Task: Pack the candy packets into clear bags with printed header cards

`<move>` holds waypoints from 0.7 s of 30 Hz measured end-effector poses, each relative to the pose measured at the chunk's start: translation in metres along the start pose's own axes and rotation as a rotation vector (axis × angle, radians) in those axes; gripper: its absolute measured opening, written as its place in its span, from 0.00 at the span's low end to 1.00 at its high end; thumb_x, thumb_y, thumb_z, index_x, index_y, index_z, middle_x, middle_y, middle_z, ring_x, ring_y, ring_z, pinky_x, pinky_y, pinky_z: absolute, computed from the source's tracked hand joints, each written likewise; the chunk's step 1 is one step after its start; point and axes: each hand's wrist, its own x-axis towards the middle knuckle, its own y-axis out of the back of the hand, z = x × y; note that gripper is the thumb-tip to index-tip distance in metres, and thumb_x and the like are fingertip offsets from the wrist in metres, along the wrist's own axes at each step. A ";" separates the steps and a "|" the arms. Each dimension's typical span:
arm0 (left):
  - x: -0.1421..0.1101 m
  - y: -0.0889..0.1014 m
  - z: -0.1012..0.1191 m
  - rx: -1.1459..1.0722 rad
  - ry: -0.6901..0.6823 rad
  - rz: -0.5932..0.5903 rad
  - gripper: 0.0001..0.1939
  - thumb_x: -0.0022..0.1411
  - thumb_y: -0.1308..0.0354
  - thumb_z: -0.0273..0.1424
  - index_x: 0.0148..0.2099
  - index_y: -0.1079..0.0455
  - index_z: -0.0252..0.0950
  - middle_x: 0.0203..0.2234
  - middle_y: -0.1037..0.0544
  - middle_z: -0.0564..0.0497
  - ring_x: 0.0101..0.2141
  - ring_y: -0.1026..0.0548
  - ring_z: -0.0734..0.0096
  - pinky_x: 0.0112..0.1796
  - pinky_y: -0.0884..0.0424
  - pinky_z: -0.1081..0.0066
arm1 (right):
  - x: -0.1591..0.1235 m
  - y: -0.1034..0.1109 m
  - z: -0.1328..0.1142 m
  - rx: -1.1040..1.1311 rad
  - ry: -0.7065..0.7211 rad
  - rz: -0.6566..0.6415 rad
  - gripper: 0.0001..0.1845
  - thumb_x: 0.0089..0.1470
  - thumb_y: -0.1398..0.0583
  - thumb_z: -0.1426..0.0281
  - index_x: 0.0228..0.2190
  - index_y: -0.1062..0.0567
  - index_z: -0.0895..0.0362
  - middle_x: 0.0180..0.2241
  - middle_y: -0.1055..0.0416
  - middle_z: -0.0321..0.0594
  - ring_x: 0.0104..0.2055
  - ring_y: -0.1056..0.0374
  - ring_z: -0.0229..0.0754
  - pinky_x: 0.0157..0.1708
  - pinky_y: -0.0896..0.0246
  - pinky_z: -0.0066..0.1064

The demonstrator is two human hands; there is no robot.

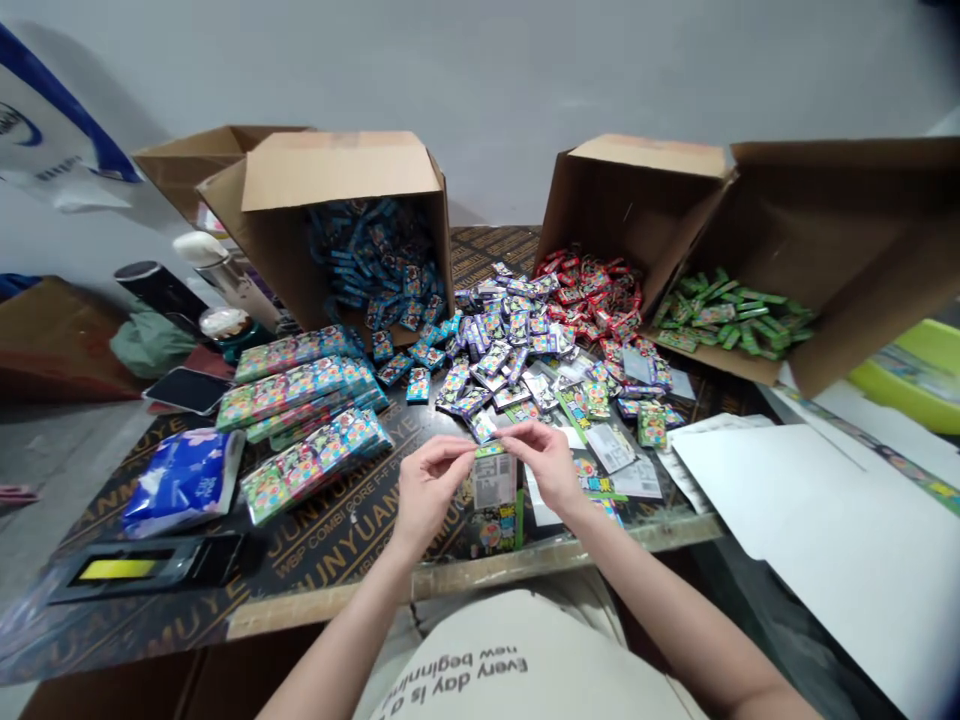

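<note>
Over the front edge of the table, my left hand [435,485] and my right hand [546,465] pinch the top corners of a flat printed packet [495,482]. It has a green strip along the top and a pale panel of small print. Its lower part [495,530] is dark and colourful with a green side edge; I cannot tell if that is one piece with it. Similar flat printed packets [611,447] lie to the right of my right hand. Just beyond my fingertips spreads a pile of small purple-and-white packs [495,355].
Open cartons along the wall hold blue packs [375,265], red packs [592,290] and green packs [739,315]. Wrapped multicolour bundles [315,465] are stacked left, near a blue tissue pack [184,480], a phone [187,390] and a black tray [150,568]. White sheets [817,520] lie right.
</note>
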 end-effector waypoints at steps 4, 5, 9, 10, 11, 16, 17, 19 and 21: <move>0.005 0.010 0.011 0.224 -0.112 -0.075 0.04 0.47 0.36 0.31 0.26 0.25 0.36 0.26 0.22 0.49 0.29 0.25 0.67 0.34 0.30 0.69 | -0.010 0.007 0.001 -0.191 0.213 -0.007 0.06 0.45 0.37 0.66 0.28 0.21 0.52 0.33 0.24 0.39 0.39 0.30 0.45 0.45 0.37 0.39; 0.008 0.011 0.011 0.222 -0.081 -0.092 0.04 0.46 0.36 0.31 0.27 0.25 0.36 0.26 0.22 0.49 0.29 0.25 0.67 0.33 0.29 0.70 | -0.012 0.008 0.000 -0.210 0.221 -0.008 0.06 0.46 0.38 0.66 0.28 0.21 0.52 0.34 0.24 0.39 0.39 0.30 0.45 0.44 0.37 0.39; 0.020 0.013 0.014 0.174 0.087 -0.235 0.07 0.46 0.36 0.32 0.30 0.24 0.35 0.24 0.23 0.50 0.26 0.26 0.68 0.29 0.30 0.72 | -0.011 0.008 -0.007 -0.229 0.140 -0.004 0.07 0.45 0.37 0.65 0.28 0.22 0.54 0.29 0.25 0.38 0.31 0.30 0.42 0.34 0.35 0.33; 0.022 0.013 0.016 0.180 0.096 -0.271 0.07 0.47 0.37 0.32 0.30 0.24 0.34 0.24 0.23 0.50 0.26 0.26 0.69 0.29 0.30 0.72 | -0.009 0.008 -0.010 -0.233 0.121 -0.023 0.07 0.45 0.37 0.65 0.27 0.22 0.54 0.27 0.25 0.37 0.29 0.30 0.41 0.32 0.36 0.32; 0.023 0.013 0.017 0.196 0.082 -0.293 0.06 0.48 0.38 0.32 0.29 0.24 0.34 0.23 0.23 0.49 0.26 0.26 0.69 0.29 0.31 0.72 | -0.008 0.009 -0.012 -0.240 0.110 -0.043 0.07 0.45 0.37 0.65 0.26 0.22 0.55 0.25 0.26 0.37 0.28 0.31 0.40 0.30 0.36 0.31; 0.015 0.012 0.018 0.443 -0.242 -0.287 0.06 0.52 0.41 0.31 0.27 0.27 0.35 0.26 0.24 0.48 0.28 0.27 0.69 0.30 0.32 0.72 | -0.008 0.016 -0.017 -0.374 0.200 -0.130 0.09 0.48 0.40 0.63 0.26 0.22 0.54 0.26 0.25 0.37 0.30 0.30 0.41 0.33 0.36 0.32; 0.012 0.013 0.016 0.495 -0.313 -0.286 0.06 0.53 0.42 0.32 0.27 0.27 0.35 0.27 0.25 0.48 0.30 0.27 0.69 0.32 0.31 0.71 | -0.011 0.018 -0.016 -0.408 0.247 -0.155 0.09 0.50 0.41 0.63 0.27 0.22 0.53 0.29 0.25 0.38 0.32 0.30 0.42 0.36 0.36 0.34; 0.006 0.014 0.013 0.556 -0.413 -0.296 0.06 0.54 0.43 0.32 0.29 0.27 0.36 0.30 0.24 0.46 0.32 0.27 0.68 0.34 0.31 0.70 | -0.016 0.024 -0.014 -0.451 0.351 -0.210 0.11 0.52 0.43 0.62 0.32 0.22 0.52 0.37 0.25 0.40 0.40 0.30 0.43 0.43 0.38 0.37; 0.002 0.016 0.011 0.563 -0.452 -0.319 0.06 0.56 0.45 0.31 0.31 0.27 0.37 0.32 0.24 0.46 0.32 0.27 0.69 0.35 0.31 0.71 | -0.017 0.032 -0.010 -0.479 0.420 -0.275 0.14 0.56 0.47 0.61 0.38 0.23 0.50 0.45 0.28 0.40 0.47 0.34 0.44 0.49 0.43 0.39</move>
